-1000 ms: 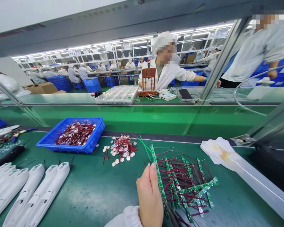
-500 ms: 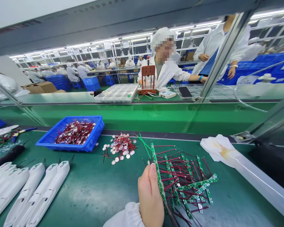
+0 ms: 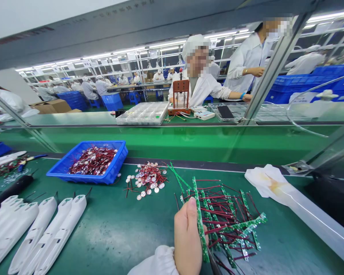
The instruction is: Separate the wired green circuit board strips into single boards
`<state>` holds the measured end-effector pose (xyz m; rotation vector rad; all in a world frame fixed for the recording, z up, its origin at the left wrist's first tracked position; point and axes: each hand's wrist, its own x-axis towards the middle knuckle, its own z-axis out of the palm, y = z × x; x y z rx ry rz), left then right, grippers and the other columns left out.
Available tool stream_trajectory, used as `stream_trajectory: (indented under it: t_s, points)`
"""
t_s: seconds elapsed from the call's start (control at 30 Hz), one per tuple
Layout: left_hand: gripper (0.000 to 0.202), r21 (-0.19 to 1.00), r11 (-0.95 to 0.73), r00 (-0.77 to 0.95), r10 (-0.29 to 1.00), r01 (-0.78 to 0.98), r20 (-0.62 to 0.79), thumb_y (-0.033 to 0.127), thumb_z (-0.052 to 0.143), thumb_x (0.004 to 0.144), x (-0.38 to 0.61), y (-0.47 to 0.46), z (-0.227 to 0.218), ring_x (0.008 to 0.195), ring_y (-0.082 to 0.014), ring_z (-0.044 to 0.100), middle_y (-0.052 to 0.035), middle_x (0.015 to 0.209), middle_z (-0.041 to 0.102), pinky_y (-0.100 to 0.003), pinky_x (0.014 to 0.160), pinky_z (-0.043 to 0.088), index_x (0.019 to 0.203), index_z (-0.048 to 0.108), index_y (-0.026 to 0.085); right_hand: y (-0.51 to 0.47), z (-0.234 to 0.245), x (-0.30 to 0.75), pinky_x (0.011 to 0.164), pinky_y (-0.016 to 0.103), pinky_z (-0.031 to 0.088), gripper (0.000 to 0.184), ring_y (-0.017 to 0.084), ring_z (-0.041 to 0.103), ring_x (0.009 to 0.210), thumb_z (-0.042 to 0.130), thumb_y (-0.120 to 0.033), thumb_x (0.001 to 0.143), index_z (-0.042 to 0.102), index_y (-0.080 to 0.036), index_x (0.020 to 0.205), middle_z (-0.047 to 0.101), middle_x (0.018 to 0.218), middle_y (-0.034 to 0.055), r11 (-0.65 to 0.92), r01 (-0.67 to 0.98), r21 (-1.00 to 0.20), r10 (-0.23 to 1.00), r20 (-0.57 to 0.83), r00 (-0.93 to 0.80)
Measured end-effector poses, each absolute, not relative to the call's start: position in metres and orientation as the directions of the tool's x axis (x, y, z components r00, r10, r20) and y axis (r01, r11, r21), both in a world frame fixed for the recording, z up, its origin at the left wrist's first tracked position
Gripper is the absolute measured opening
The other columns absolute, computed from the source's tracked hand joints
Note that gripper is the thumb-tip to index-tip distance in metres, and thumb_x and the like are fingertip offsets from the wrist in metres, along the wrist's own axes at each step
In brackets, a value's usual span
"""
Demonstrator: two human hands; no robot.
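Observation:
My left hand (image 3: 187,238) is low in the middle of the view, in a white sleeve, fingers closed around a long narrow green circuit board strip (image 3: 200,217) held upright. Just to its right lies a heap of similar green strips with red wires (image 3: 229,217) on the green mat. A dark tool tip (image 3: 213,263) shows below the hand at the bottom edge. My right hand is out of view.
A blue tray of red-wired metal discs (image 3: 90,161) sits at the left, a loose pile of discs (image 3: 147,178) beside it. White plastic housings (image 3: 46,233) lie at the lower left, and a white cloth and plastic sleeve (image 3: 275,187) at the right. Co-workers sit beyond the green conveyor (image 3: 172,143).
My left hand with the strip has shifted slightly right in view. The standing person behind the far bench has walked to the left.

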<state>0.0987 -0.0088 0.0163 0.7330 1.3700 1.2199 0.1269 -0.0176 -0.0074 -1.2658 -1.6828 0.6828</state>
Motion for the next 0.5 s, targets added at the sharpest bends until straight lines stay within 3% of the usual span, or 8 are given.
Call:
stream_trajectory:
  t_s: [0.13,0.33,0.5]
  points:
    - [0.051,0.976,0.180,-0.257,0.944,-0.125,-0.207,0.066,0.044,0.070,0.094,-0.007,0.020,0.046,-0.0063,0.035,0.0023,0.051,0.039,-0.018,0.041,0.031,0.056,0.038,0.018,-0.017,0.010,0.112,0.098,0.023,0.040,0.033,0.017,0.046,0.115,0.026,-0.016,0.083,0.058,-0.015,0.089,0.059,0.094,0.0021,0.298,0.539,-0.788,0.916,0.394,0.069]
    - [0.050,0.996,0.086,-0.312,0.946,-0.010,-0.085,0.064,0.042,0.073,0.092,-0.007,0.022,0.055,-0.0090,0.036,0.0003,0.056,0.042,-0.020,0.055,0.035,0.055,0.039,0.018,-0.015,0.012,0.114,0.101,0.025,0.037,0.034,0.017,0.046,0.115,0.026,-0.014,0.082,0.060,-0.015,0.079,0.060,0.086,0.0013,0.320,0.549,-0.772,0.936,0.347,-0.058]
    - [0.049,0.997,0.070,-0.321,0.946,0.045,-0.052,0.060,0.038,0.078,0.094,-0.009,0.020,0.054,-0.0084,0.028,0.0027,0.054,0.032,-0.021,0.053,0.027,0.054,0.033,0.018,-0.008,0.019,0.116,0.101,0.024,0.036,0.036,0.017,0.048,0.113,0.024,-0.015,0.082,0.057,-0.013,0.067,0.059,0.078,0.0016,0.323,0.559,-0.764,0.938,0.336,-0.083]
